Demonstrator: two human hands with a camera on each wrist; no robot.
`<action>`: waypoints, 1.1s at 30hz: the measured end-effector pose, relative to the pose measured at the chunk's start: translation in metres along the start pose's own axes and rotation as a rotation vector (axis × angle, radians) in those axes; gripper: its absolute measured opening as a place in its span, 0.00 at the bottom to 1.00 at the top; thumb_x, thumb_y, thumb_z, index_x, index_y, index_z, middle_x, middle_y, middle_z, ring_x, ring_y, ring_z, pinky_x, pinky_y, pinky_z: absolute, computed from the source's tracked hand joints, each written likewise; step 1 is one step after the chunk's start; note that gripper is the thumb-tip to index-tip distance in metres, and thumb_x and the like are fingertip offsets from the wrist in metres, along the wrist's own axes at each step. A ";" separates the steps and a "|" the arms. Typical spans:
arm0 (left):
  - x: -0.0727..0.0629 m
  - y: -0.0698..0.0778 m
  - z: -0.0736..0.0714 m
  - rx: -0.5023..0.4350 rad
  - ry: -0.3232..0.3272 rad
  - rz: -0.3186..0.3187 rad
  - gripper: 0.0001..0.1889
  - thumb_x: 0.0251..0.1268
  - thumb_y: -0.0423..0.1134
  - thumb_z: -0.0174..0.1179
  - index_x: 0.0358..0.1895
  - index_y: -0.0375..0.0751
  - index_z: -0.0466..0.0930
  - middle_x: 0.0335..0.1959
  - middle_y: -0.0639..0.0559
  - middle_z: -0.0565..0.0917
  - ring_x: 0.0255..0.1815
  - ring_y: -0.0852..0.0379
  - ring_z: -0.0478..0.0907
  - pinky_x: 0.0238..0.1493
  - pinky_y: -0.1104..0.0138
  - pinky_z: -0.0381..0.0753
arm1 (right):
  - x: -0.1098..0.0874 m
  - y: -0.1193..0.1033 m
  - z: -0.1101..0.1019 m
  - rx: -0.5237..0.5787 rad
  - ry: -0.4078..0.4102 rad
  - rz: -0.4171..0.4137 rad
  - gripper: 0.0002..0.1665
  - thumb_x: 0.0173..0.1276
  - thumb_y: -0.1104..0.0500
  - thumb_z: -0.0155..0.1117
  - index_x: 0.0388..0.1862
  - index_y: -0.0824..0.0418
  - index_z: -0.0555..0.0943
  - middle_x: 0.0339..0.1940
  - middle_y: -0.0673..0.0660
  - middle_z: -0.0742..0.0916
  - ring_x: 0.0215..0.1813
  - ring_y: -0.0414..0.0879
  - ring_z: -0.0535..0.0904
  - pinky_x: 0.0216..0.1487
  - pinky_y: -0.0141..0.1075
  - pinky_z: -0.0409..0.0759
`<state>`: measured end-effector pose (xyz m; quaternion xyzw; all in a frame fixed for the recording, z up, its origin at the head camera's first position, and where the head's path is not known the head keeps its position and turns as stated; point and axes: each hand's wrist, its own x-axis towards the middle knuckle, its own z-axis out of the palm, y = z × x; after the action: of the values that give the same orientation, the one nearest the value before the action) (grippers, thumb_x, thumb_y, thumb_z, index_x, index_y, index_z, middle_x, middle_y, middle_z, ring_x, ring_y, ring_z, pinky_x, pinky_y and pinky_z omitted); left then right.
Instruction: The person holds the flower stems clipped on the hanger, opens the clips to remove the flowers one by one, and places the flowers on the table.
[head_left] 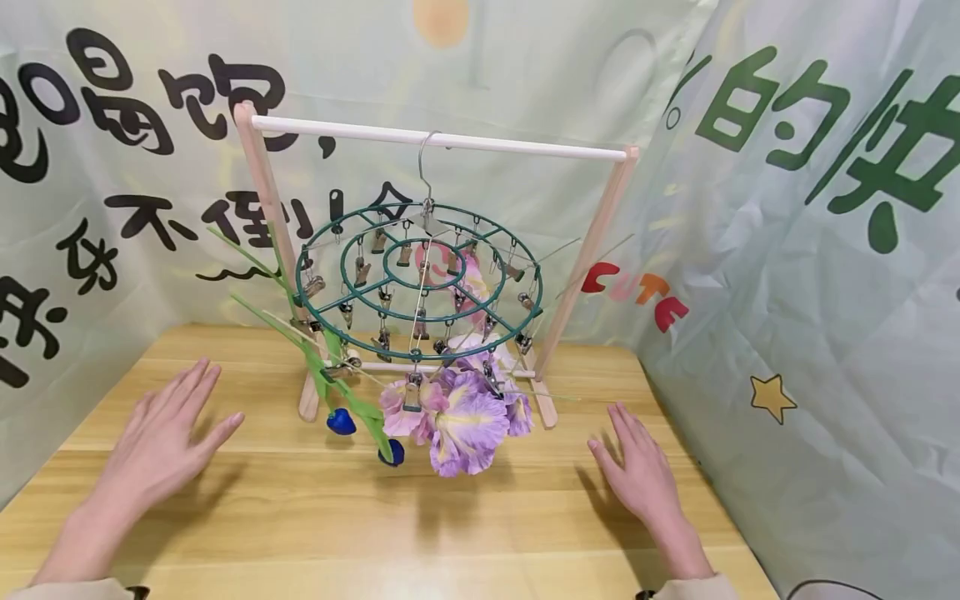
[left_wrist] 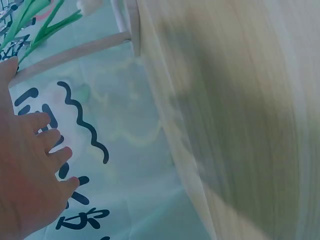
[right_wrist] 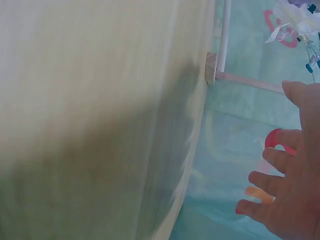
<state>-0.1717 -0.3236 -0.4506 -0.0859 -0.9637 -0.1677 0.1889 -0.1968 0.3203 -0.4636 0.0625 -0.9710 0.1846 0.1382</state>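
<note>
Left hand: fingers extended, thumb spread, grasping nothing, left of the pale wooden stand.
Right hand: fingers straight, thumb apart, empty, to the stand's right.
Three-ring green hanger: hooked over the stand's white rod, above the wood-grain bench.
Metal clips: hang from the rings, near blue artificial tulips and ruffled purple flowers.

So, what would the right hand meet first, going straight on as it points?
The right hand would probably meet the stand's right post; depth is unclear, so perhaps the cloth behind.
</note>
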 end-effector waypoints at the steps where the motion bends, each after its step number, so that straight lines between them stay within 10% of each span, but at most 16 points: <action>1: 0.001 0.001 0.000 -0.010 0.011 0.004 0.44 0.79 0.57 0.54 0.85 0.43 0.41 0.86 0.45 0.40 0.85 0.34 0.40 0.80 0.46 0.19 | 0.000 -0.001 0.000 0.010 0.013 0.000 0.44 0.81 0.37 0.53 0.83 0.62 0.59 0.84 0.64 0.62 0.80 0.70 0.58 0.73 0.72 0.57; 11: 0.008 0.023 -0.001 -0.190 0.128 0.028 0.39 0.79 0.49 0.57 0.85 0.47 0.49 0.85 0.42 0.52 0.82 0.31 0.51 0.83 0.43 0.35 | -0.007 -0.018 -0.001 0.170 0.243 -0.040 0.31 0.79 0.52 0.63 0.74 0.64 0.72 0.72 0.67 0.77 0.70 0.68 0.72 0.66 0.67 0.70; 16: 0.011 0.038 -0.003 -0.325 0.210 0.027 0.35 0.78 0.42 0.59 0.83 0.47 0.56 0.82 0.39 0.60 0.79 0.29 0.58 0.80 0.37 0.45 | -0.005 -0.034 -0.004 0.271 0.415 -0.076 0.23 0.73 0.63 0.68 0.65 0.66 0.79 0.60 0.65 0.84 0.58 0.59 0.80 0.57 0.45 0.78; 24: 0.019 0.065 -0.007 -0.546 0.404 0.075 0.28 0.71 0.28 0.64 0.73 0.41 0.74 0.69 0.40 0.78 0.71 0.70 0.67 0.70 0.80 0.61 | 0.001 -0.075 -0.018 0.433 0.641 -0.265 0.19 0.67 0.75 0.68 0.57 0.71 0.82 0.52 0.64 0.87 0.50 0.50 0.82 0.53 0.20 0.76; 33: 0.023 0.105 0.005 -0.920 0.512 0.088 0.19 0.70 0.16 0.56 0.63 0.20 0.74 0.59 0.50 0.85 0.58 0.61 0.81 0.60 0.76 0.77 | -0.004 -0.136 -0.033 0.605 0.793 -0.419 0.08 0.71 0.75 0.61 0.45 0.80 0.81 0.40 0.72 0.86 0.44 0.47 0.81 0.50 0.24 0.78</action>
<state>-0.1706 -0.2225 -0.4152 -0.1564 -0.7090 -0.5811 0.3678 -0.1619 0.2071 -0.3889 0.2175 -0.7145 0.4337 0.5040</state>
